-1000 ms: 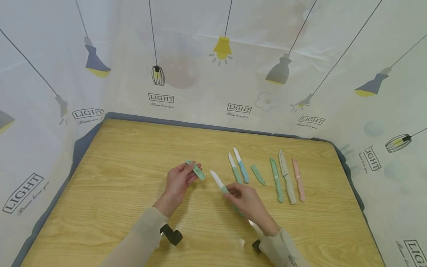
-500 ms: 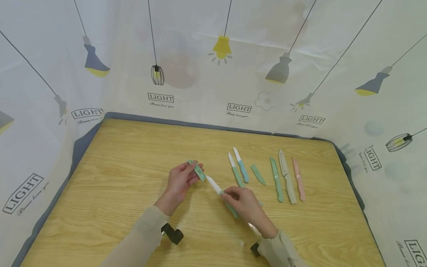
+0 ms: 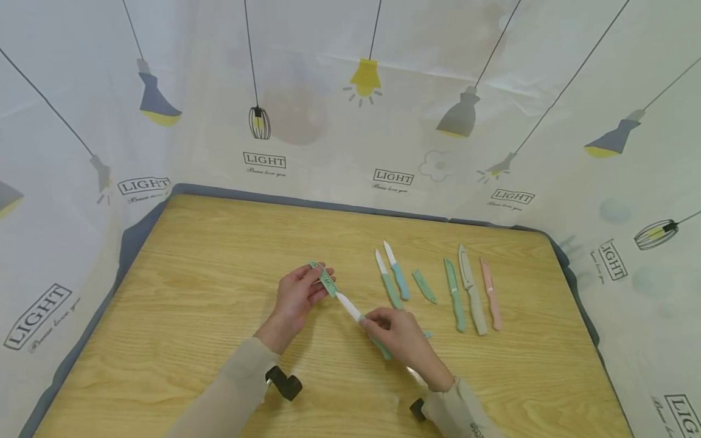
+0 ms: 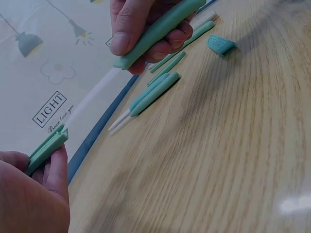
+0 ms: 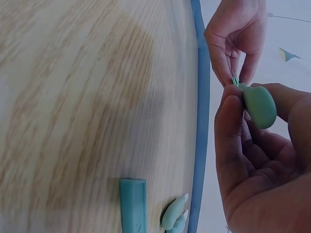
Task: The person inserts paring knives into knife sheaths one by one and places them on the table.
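Left hand: my left hand pinches the printed green sheath between thumb and fingers, its mouth toward the knife.
Right hand: my right hand grips the green-handled paring knife, thumb and fingers curled round its handle.
White blade: its tip is at the sheath's mouth, above the table; I cannot tell whether it has entered. Most of the blade is bare.
Step in hand: I judge this to be lining the blade up with the sheath's slot.
Next move: it seems to call for a straight, gentle push along the sheath, with my left fingertips clear of the opening and edge.
Risk: a tilted blade could catch on the rim or slip past it toward my fingers.
Bare knives: a green-handled one and a blue-handled one lie side by side.
Loose covers: a second green sheath lies beside them; a blue piece, probably another sheath, lies near my right hand.
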Demonstrator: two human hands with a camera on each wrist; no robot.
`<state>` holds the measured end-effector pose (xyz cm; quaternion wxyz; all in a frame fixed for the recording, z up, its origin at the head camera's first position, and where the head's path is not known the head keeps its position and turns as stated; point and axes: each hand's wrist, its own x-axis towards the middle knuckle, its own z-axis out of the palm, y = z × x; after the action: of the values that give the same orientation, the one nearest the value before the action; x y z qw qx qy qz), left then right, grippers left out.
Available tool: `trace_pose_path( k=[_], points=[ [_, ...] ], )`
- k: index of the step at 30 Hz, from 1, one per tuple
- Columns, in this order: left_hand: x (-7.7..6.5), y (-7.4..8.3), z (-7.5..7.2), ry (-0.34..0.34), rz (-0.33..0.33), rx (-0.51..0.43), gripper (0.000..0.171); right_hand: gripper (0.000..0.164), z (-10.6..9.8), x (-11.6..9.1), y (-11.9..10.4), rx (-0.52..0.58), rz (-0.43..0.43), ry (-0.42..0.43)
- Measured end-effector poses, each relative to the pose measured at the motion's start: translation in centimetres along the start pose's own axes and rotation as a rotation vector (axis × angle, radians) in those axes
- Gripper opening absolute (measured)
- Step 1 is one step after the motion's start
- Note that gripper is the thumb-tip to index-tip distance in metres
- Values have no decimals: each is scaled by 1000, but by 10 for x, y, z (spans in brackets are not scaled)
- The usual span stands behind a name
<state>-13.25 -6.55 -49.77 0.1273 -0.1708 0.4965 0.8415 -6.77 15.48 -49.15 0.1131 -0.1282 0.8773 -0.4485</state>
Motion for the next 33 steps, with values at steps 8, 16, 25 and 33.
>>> trace_pose_path(
  k=[8,16,25,33],
  points=[
    [0,0,1,-3,-1,1,41,32,0,1,-4,0,18,-8],
    [-2,-1,4,-18,2,0,41,32,2,2,-6,-3,27,-3],
    [-3,-4,3,-36,8,17,43,31,4,3,-6,-19,23,9],
    [-4,-5,4,-46,14,17,43,31,6,5,-6,-14,10,23]
  ],
)
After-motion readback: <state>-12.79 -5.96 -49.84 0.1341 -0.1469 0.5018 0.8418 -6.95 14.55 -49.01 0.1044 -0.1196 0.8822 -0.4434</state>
